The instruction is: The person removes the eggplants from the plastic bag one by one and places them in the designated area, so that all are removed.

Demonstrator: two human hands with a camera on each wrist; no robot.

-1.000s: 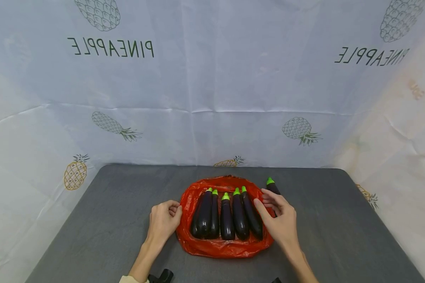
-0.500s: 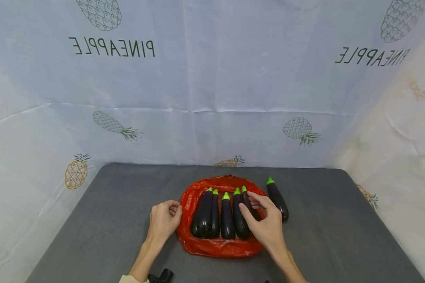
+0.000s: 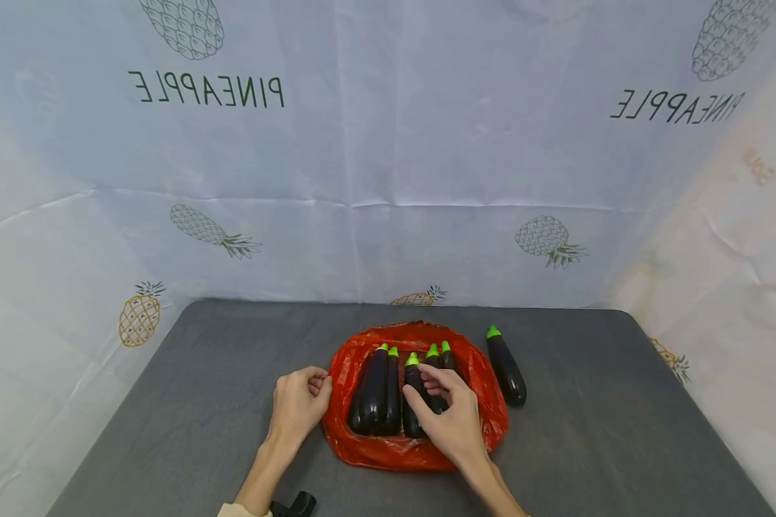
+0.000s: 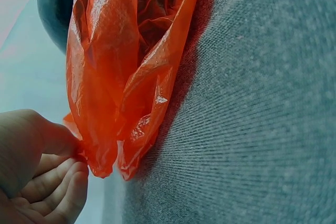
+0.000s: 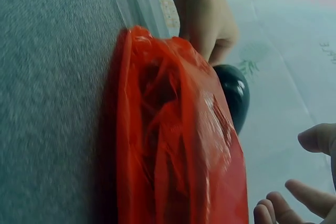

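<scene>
A red plastic bag (image 3: 401, 459) lies spread on the table with its mouth rolled wide. Several eggplants (image 3: 373, 391) with bright green caps rest side by side in it. My left hand (image 3: 296, 402) pinches the bag's left edge; the left wrist view shows thumb and fingers (image 4: 58, 187) at the gathered red film (image 4: 102, 87). Over the right-hand eggplants hovers my right hand (image 3: 453, 416), thumb and fingers apart with nothing between them, partly hiding those below. The right wrist view has its spread fingers (image 5: 310, 200) beside the bag (image 5: 210, 145).
One more eggplant (image 3: 507, 370) lies on the grey table (image 3: 595, 431) just right of the bag. A white cloth (image 3: 375, 143) printed with pineapples hangs behind the table's far edge. A black strap piece (image 3: 300, 504) shows at my left wrist.
My right hand has moved left from the bag's right edge to over the eggplants inside, uncovering the loose eggplant. The left hand keeps its place at the bag's edge.
</scene>
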